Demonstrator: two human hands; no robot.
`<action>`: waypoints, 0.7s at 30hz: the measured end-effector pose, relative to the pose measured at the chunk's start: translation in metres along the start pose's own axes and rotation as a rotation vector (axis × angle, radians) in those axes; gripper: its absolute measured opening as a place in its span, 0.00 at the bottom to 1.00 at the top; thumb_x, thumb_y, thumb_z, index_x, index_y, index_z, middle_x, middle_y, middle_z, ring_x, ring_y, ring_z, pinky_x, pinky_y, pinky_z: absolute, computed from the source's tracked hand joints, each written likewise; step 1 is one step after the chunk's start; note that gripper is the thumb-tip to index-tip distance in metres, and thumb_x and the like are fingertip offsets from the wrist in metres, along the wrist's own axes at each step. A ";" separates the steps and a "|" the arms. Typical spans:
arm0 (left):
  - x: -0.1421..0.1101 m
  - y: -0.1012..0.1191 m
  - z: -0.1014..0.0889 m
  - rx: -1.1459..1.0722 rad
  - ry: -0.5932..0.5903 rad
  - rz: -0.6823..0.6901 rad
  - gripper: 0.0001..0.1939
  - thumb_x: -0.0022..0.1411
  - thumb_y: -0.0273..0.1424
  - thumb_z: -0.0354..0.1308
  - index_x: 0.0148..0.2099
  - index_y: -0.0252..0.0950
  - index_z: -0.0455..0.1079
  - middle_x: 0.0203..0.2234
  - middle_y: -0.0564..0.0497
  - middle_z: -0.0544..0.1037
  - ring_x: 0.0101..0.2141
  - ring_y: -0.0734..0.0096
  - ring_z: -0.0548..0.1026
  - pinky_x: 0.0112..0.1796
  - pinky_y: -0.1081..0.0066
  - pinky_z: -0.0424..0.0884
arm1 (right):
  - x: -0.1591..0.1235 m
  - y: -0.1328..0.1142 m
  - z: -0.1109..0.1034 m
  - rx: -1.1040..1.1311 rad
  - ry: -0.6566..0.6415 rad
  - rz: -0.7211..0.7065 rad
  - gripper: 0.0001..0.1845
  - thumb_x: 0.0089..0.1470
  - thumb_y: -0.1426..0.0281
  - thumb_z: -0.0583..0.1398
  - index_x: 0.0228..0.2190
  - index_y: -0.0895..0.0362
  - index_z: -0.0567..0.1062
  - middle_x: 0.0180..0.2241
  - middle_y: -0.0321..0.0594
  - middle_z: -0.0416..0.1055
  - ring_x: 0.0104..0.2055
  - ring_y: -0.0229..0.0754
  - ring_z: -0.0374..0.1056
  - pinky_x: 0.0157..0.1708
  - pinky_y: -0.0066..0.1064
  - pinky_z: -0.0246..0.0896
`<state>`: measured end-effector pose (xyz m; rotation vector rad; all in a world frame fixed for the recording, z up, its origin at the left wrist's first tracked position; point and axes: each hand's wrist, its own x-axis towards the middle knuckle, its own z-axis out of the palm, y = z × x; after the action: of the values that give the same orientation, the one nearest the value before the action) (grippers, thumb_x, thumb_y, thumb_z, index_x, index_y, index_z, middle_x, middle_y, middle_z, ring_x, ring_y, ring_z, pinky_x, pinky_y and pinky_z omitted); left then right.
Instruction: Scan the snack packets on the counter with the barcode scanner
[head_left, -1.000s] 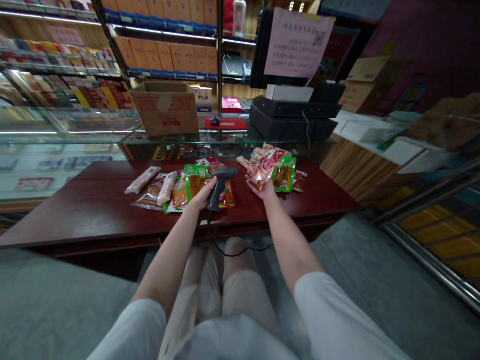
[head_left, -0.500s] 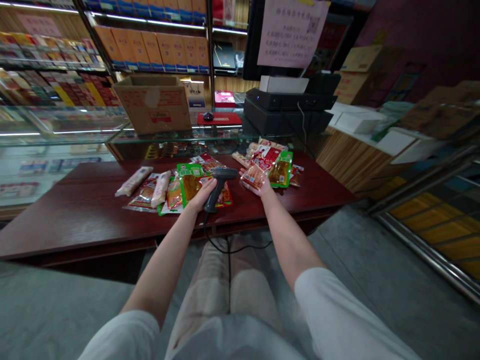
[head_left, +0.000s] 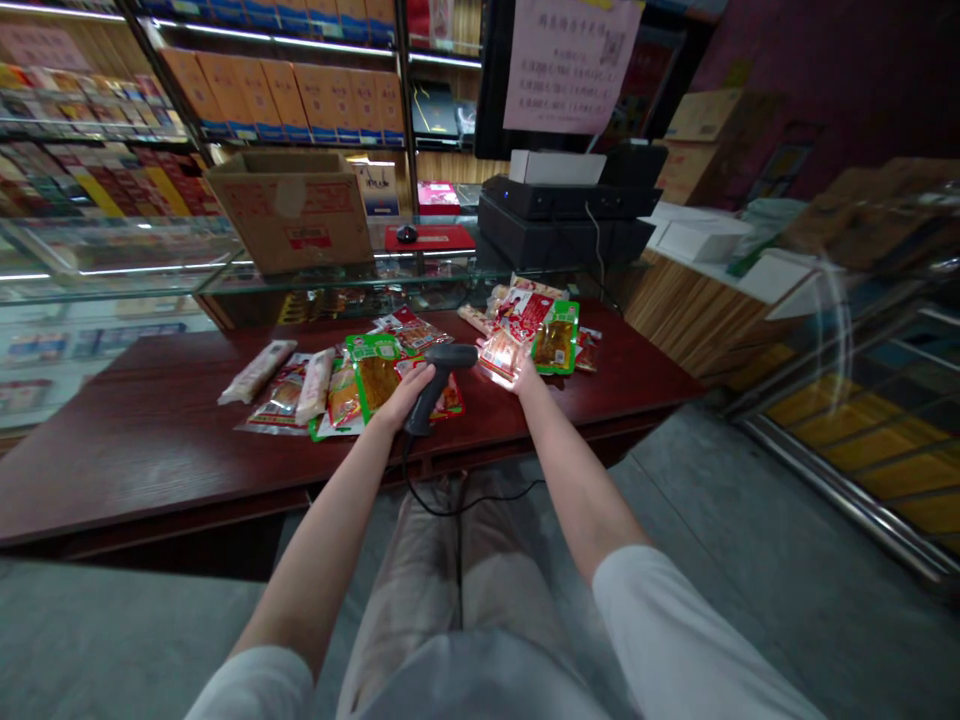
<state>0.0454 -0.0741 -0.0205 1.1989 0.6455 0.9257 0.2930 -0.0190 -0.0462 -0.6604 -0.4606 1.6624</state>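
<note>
My left hand (head_left: pixel 406 396) is wrapped round the grip of a black barcode scanner (head_left: pixel 448 358), whose head faces right. Its cable hangs past the table edge across my lap. A small clear snack packet (head_left: pixel 499 352) is held in my right hand (head_left: pixel 525 378), lit brightly by the scanner's light. Just beyond that hand lie a green-edged snack pouch (head_left: pixel 556 336) and a red and white packet (head_left: pixel 523 312). Left of the scanner is a spread of snack packets, with another green pouch (head_left: pixel 376 370) on top and a pale wrapped roll (head_left: pixel 316 385) beside it.
The dark red table (head_left: pixel 150 440) stands before a glass counter (head_left: pixel 330 285). On the counter are a cardboard box (head_left: pixel 296 220), a mouse (head_left: pixel 406 233) on a red mat, and a black cash drawer (head_left: pixel 555 235) below a screen. A metal-railed rack (head_left: pixel 847 490) stands at right.
Light from the scanner now falls on the packet in my right hand. The whole view has shifted slightly, and both hands keep nearly the same places.
</note>
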 end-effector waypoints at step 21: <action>-0.015 0.024 0.000 -0.341 0.169 -0.005 0.27 0.60 0.55 0.54 0.38 0.33 0.70 0.16 0.54 0.68 0.17 0.77 0.67 0.15 0.78 0.61 | -0.058 -0.083 -0.026 -1.722 0.868 -0.669 0.24 0.49 0.73 0.60 0.49 0.61 0.67 0.57 0.63 0.58 0.60 0.61 0.56 0.58 0.58 0.47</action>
<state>0.0318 -0.0845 0.0015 0.8217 0.5954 1.0917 0.3787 -0.0611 -0.0044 -2.0081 -1.2279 -0.1012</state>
